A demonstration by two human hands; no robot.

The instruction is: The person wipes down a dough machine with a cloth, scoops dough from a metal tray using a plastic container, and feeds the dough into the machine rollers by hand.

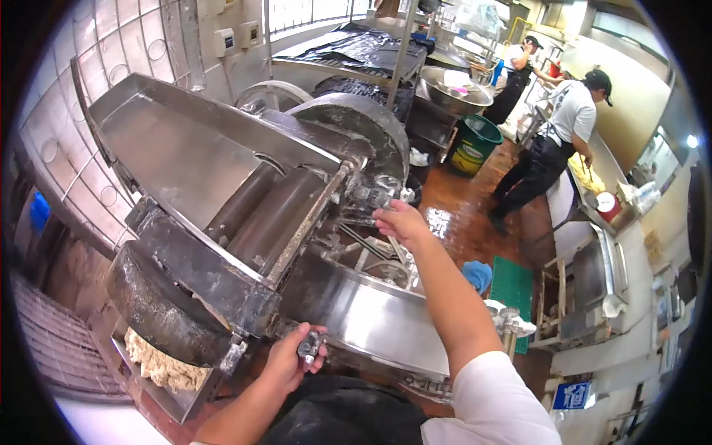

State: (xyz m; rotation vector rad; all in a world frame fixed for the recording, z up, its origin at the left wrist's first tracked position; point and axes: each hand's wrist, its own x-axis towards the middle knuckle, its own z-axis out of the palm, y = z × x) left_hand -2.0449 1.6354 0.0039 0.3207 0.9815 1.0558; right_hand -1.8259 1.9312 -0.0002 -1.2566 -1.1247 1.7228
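Note:
In front of me stands a dough-rolling machine with a steel hopper tray (174,141) and two dark rollers (271,215) side by side. My left hand (285,360) is at the machine's near side, its fingers closed around a metal knob (310,346). Across the machine, my right hand (403,224) reaches to the far end of the rollers, fingers curled at another metal knob (387,203), partly hidden by them. A smooth steel chute (378,308) slopes between my arms. Pale, crumbly dough (165,363) lies in a metal bin (185,409) at lower left.
Two people in white shirts and dark aprons, one person (567,122) nearer, work along the right-hand counter. A green bin (475,144) and a large metal bowl (454,90) stand ahead. A green mat (514,293) lies on the wet-looking red floor (460,200). Grated windows line the left.

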